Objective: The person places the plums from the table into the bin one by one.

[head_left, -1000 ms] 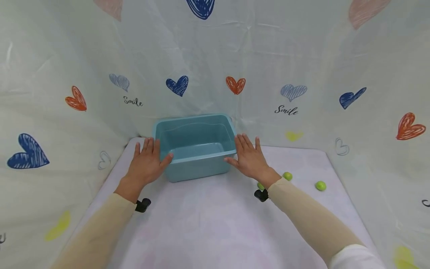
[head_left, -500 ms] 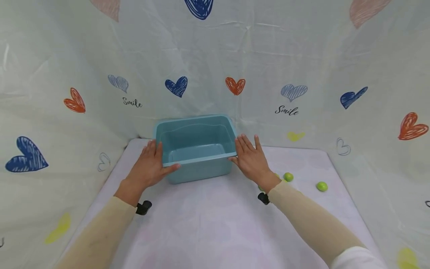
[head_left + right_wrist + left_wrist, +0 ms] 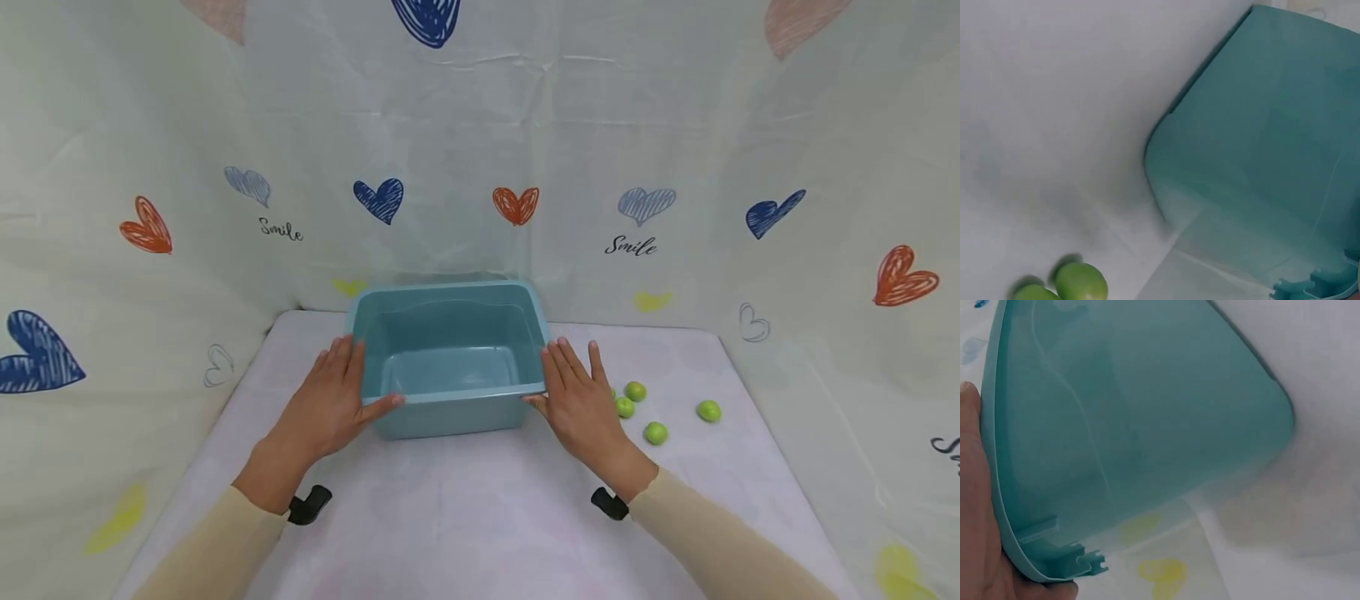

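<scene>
A teal plastic storage bin (image 3: 450, 419) stands near the back of the white-covered table, its opening facing up and its bare bottom showing. My left hand (image 3: 321, 410) lies against the bin's left end, fingers straight along the side and thumb across the front rim. On the opposite end, my right hand (image 3: 587, 414) presses its straight fingers along the side, thumb at the front right corner. The left wrist view shows the left hand (image 3: 977, 500) along the rim of the bin (image 3: 1154, 419). In the right wrist view the bin's wall (image 3: 1254, 150) fills the right side.
Several small round green fruits, like limes (image 3: 656, 432), lie right of the bin, some close by the right hand; one green fruit (image 3: 708, 411) sits farther right. A heart-printed sheet (image 3: 442, 108) hangs behind the table (image 3: 465, 517) and along its sides.
The bin has slid toward me, away from the back sheet, with both hands on its ends. My left thumb has come across the front rim. More green fruits show beside my right hand.
</scene>
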Action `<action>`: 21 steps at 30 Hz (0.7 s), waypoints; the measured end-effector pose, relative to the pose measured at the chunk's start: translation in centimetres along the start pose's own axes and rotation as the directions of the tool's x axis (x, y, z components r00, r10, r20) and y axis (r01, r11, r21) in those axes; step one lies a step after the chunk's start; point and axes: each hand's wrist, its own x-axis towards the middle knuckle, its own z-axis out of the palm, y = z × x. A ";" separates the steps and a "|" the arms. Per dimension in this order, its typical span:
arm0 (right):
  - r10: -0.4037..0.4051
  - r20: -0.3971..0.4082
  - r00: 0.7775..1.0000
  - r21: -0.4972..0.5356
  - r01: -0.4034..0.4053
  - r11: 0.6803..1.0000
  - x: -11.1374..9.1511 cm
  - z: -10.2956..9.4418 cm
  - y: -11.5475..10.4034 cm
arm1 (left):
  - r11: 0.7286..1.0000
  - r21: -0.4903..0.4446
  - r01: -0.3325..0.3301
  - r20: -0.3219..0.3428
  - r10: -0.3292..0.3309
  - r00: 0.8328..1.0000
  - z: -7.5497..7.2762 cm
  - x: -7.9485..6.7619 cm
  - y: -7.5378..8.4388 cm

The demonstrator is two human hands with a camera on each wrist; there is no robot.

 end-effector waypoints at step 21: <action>-0.027 -0.180 0.983 0.035 0.033 0.999 -5.8 -2.5 -2.4 | 0.992 -0.091 0.089 0.127 -0.077 0.989 -1.6 -4.9 1.8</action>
